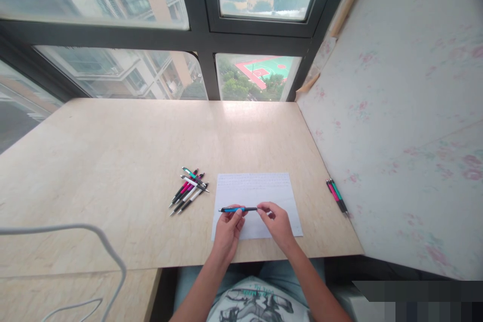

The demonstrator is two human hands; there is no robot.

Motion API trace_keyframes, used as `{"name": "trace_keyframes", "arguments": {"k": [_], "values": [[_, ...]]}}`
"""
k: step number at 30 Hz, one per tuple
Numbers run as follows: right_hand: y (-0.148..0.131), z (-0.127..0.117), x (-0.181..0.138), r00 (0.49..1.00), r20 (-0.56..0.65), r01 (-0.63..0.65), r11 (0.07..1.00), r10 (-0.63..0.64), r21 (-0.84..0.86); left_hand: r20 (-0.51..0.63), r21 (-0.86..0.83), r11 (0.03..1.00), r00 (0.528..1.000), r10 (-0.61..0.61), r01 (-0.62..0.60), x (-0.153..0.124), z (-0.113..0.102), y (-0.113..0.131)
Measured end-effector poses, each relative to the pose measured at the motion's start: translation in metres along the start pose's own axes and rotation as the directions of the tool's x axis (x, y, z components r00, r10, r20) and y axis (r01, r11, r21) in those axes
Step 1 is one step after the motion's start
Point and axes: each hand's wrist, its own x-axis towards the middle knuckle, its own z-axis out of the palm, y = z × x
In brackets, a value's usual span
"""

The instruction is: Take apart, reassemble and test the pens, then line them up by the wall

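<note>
A blue and black pen lies level between my two hands, above a sheet of paper with lines of writing near its top. My left hand grips the blue barrel, thumb on top. At the black tip end, the fingertips of my right hand pinch the pen. My hands cover part of the sheet's lower half. Left of the paper, a loose pile of several pens in pink, white, purple and teal lies crossed on the table.
Two pens, one pink and black and one teal and black, lie beside the papered wall on the right. A grey cable curves over the lower left. Windows stand behind the wooden table, whose front edge is near my lap.
</note>
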Motion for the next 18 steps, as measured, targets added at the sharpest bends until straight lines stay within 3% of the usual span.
{"name": "trace_keyframes", "arguments": {"k": [13, 18], "values": [[-0.0002, -0.0053, -0.0019, 0.997, 0.07, 0.017, 1.0, -0.018, 0.012, 0.027, 0.05, 0.998, 0.998, -0.05, 0.048, -0.0034, 0.0043, 0.0043], [0.0022, -0.0061, -0.0019, 0.994, 0.103, -0.042, 0.999, 0.04, 0.02, 0.051, 0.066, 0.996, 0.997, -0.061, 0.058, -0.0059, 0.0075, 0.0043]]}}
